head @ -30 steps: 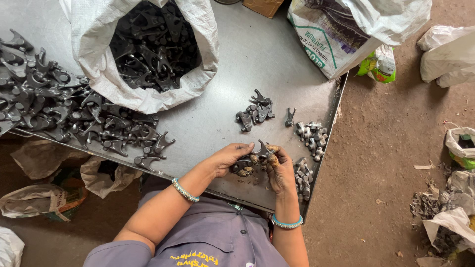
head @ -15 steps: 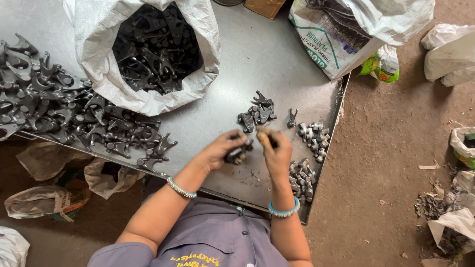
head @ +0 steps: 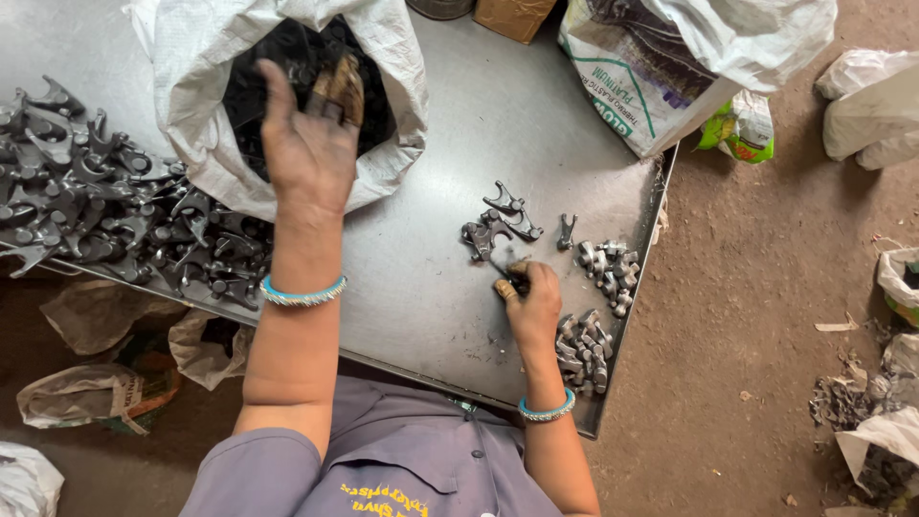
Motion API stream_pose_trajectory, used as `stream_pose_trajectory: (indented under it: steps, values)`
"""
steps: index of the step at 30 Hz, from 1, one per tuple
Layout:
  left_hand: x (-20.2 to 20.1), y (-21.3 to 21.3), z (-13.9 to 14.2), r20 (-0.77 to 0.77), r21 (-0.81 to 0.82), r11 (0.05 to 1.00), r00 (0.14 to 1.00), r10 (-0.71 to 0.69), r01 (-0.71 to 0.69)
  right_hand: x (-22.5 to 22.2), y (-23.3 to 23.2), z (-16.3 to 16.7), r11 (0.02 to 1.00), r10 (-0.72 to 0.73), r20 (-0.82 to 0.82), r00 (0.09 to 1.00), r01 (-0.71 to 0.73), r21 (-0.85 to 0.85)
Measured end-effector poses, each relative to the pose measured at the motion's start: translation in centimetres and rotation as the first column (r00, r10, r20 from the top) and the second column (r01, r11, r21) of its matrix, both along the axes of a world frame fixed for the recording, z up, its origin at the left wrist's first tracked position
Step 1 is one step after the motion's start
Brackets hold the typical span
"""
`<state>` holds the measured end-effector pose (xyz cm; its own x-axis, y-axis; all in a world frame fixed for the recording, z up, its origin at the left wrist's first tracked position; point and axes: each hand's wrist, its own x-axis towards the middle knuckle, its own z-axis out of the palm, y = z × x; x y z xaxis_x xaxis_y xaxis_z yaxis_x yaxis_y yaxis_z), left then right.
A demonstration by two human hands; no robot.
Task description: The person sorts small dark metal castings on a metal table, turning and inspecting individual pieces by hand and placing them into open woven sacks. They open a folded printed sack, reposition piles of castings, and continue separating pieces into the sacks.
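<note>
over the sack (head: 191, 86), left hand (head: 308, 144) blurred; its hold unclear.

Two hands (head: 306, 144); two bracelets (head: 302, 292); one open white sack (head: 201, 115) (dark metal parts uncountable)

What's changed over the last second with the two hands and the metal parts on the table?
The left hand left the spot at the near table edge where both hands worked together and went up to the mouth of the white sack of dark parts; whether it holds anything cannot be told. The right hand stayed low, fingers closed on a small dark piece. The big heap, the small dark cluster and the grey pieces lie as before.
</note>
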<state>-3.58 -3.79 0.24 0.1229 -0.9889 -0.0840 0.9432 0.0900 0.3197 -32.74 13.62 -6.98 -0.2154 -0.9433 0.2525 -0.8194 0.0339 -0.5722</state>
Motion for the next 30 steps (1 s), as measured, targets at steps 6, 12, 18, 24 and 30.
stream_pose_trajectory:
  steps: [6,12,18,24,30]
  values:
    - [-7.3,6.4,-3.7,0.577,-0.092,0.996,0.815,0.049,0.006,-1.0,2.4,-0.6,0.994,-0.09,0.375,0.923,0.06,0.091]
    - [-12.3,13.6,-8.5,0.832,0.08,0.905,0.472,-0.292,0.418,-1.8,4.8,-1.1,0.999,0.014,0.621,0.784,-0.034,0.021]
    - [-13.6,14.8,-11.2,0.66,0.194,0.827,0.554,-0.508,0.527,-2.8,5.1,-2.2,0.986,-0.007,0.997,0.081,-0.165,0.02]
    - [-13.7,15.2,-11.9,0.596,0.265,0.823,0.585,-0.55,0.503,-2.2,4.7,-3.3,0.975,-0.194,0.951,-0.241,-0.15,0.162]
    - [-13.8,15.7,-11.4,0.631,0.225,0.835,0.578,-0.518,0.503,-2.2,4.7,-3.3,0.946,-0.321,0.919,-0.227,-0.117,0.302]
